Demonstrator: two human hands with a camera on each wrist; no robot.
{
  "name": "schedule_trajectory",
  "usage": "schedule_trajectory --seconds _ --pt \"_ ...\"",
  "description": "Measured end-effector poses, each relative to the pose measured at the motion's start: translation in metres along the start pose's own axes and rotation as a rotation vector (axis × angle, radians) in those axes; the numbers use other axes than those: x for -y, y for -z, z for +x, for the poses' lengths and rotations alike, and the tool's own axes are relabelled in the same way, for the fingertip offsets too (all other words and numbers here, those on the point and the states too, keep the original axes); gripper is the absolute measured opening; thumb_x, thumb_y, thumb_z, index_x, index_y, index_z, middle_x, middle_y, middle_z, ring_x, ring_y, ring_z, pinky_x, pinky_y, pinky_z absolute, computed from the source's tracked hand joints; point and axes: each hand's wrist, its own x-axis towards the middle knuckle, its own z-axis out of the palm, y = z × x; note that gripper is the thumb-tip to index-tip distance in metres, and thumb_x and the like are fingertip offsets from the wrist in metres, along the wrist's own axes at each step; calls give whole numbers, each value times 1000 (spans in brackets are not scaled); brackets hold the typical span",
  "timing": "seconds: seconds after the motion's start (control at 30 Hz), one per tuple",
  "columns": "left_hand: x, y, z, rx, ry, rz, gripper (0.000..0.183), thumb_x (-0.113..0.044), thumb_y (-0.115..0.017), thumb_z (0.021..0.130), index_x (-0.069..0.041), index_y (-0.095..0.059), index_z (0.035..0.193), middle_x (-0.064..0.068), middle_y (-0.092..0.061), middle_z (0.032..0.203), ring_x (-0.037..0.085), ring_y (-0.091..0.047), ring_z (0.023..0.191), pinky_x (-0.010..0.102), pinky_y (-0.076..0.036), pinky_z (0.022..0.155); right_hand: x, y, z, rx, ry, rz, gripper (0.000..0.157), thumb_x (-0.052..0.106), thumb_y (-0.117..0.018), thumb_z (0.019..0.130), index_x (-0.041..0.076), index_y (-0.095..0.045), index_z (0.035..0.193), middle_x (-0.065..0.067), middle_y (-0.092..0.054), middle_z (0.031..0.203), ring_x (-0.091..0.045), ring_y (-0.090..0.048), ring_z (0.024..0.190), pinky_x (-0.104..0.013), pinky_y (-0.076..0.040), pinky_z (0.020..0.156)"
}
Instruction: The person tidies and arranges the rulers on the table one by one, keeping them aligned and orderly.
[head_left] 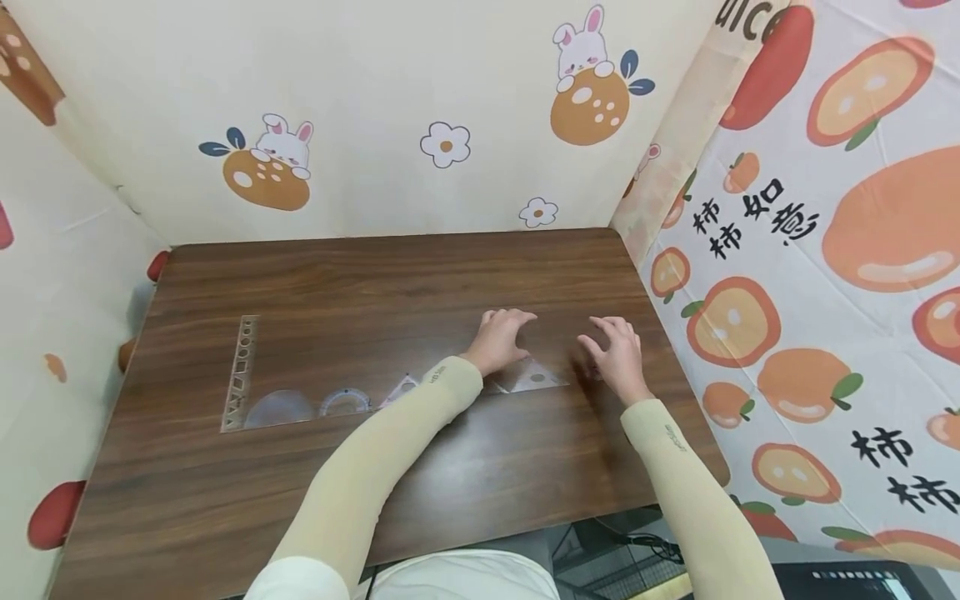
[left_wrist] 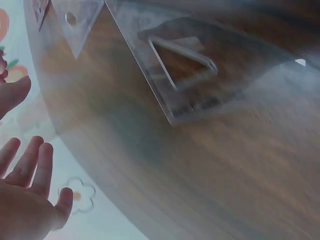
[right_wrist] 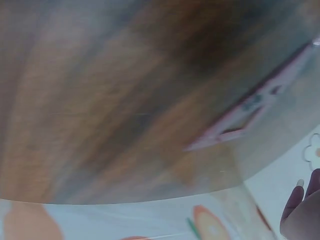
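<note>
My left hand (head_left: 499, 342) is over the table, fingers and thumb held apart with nothing between them. Just beside it lies a clear set square (head_left: 534, 377), partly covered by the hand. On the right, my right hand (head_left: 619, 358) hovers with spread fingers, holding nothing. A pinkish set square (right_wrist: 250, 107) shows in the right wrist view. Close up in the left wrist view is a transparent set square (left_wrist: 160, 95) with a triangular cutout. Farther left lie a small protractor (head_left: 345, 403), a frosted semicircular piece (head_left: 281, 409), another set square (head_left: 399, 390) and a straight ruler (head_left: 240, 375) with cutouts.
The brown wood-grain table (head_left: 360, 292) meets a patterned wall (head_left: 375, 100) at the back. A printed cloth (head_left: 787, 350) hangs along the right side. Below the front edge are dark cables (head_left: 652, 543) and a black device (head_left: 847, 575).
</note>
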Motion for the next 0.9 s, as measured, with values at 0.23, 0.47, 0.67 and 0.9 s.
schedule_trajectory --seconds 0.23,0.47,0.67,0.9 --pt "23 24 -3 -63 68 -1 71 -19 -87 83 -15 -56 147 6 -61 148 30 -57 133 52 -31 119 20 -8 25 38 54 33 53 27 -79 91 0 -65 134 -20 -59 129 -39 -51 122 -54 -35 103" --pt "47 52 -14 -130 115 -22 70 -18 -86 84 -13 -56 147 8 -60 149 31 -56 134 53 -31 120 34 -15 42 39 115 28 56 28 -80 91 0 -63 136 -20 -61 130 -39 -53 121 -54 -36 104" --pt "69 72 -27 -191 146 0 69 -19 -86 84 -12 -56 146 8 -61 148 32 -56 134 54 -31 119 43 -17 50 29 132 29 58 29 -81 90 0 -63 136 -20 -61 131 -39 -53 122 -55 -36 107" --pt "92 92 -47 -237 214 -15 66 -21 -84 87 -10 -56 146 11 -58 150 34 -52 137 55 -28 121 53 -17 55 32 120 23 59 33 -79 91 1 -62 138 -20 -60 135 -39 -53 125 -55 -36 107"
